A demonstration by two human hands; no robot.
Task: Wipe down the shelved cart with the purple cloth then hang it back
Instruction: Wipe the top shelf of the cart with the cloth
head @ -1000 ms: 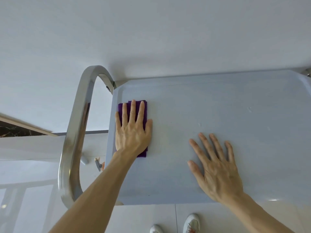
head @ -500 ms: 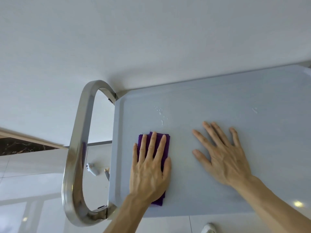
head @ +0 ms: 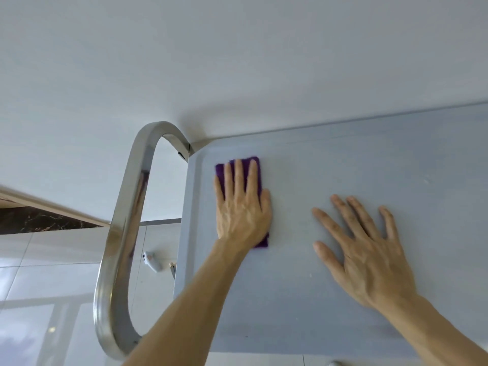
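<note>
Head cam: left hand [head: 241, 207] pressing flat, fingers straight, on purple cloth [head: 257, 167] at cart top [head: 343, 159] far-left corner w/ right hand [head: 367, 249] resting spread nearby.

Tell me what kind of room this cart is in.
Probably a tiled indoor utility or kitchen area; the pictures do not settle which. Signs: glossy white floor tiles, a plain white wall, and a grey cart top with a steel handle.
</note>
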